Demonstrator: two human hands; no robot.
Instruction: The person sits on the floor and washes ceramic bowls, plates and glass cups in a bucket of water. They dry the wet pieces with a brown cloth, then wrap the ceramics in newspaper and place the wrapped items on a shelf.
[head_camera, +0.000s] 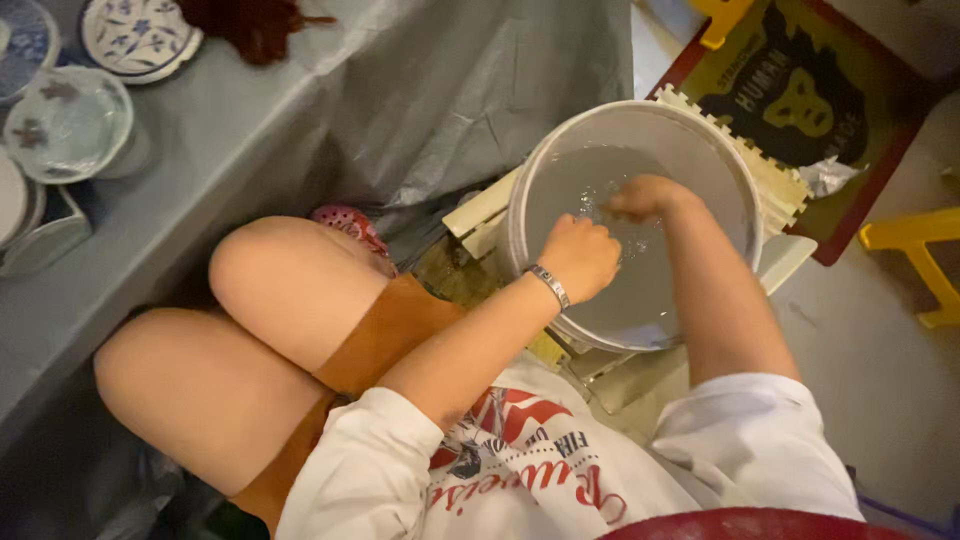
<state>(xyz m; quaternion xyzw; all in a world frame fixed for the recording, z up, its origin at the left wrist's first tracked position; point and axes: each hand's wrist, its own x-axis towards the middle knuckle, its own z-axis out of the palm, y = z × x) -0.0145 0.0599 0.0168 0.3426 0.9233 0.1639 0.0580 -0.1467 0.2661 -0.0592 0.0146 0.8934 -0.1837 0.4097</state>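
In the centre right of the frame stands a round white plastic bucket (700, 130), about half full of cloudy grey water, resting on pale wooden slats (478, 215) just above the floor. Both hands are inside it. The left hand (580, 255), a silver bracelet (549, 286) at its wrist, is curled into a loose fist at the near rim, just above or at the water line; whether it grips anything I cannot tell. The right hand (645, 197) is dipped into the water near the middle, fingers bent downward and partly blurred by ripples, so what it holds, if anything, is hidden.

Judging by the stirred surface, the washing or rinsing in the bucket is under way rather than finished: both hands are wet and at work, and nothing has been lifted out or set beside the bucket.

In the upper left of the frame, a grey-covered bench (210, 130) carries several blue-and-white glazed ceramic dishes (70, 120), well apart from the bucket and untouched. To the upper right lies a red-edged mat (900, 150) on the floor, with yellow plastic stool legs (925, 250) beside it.
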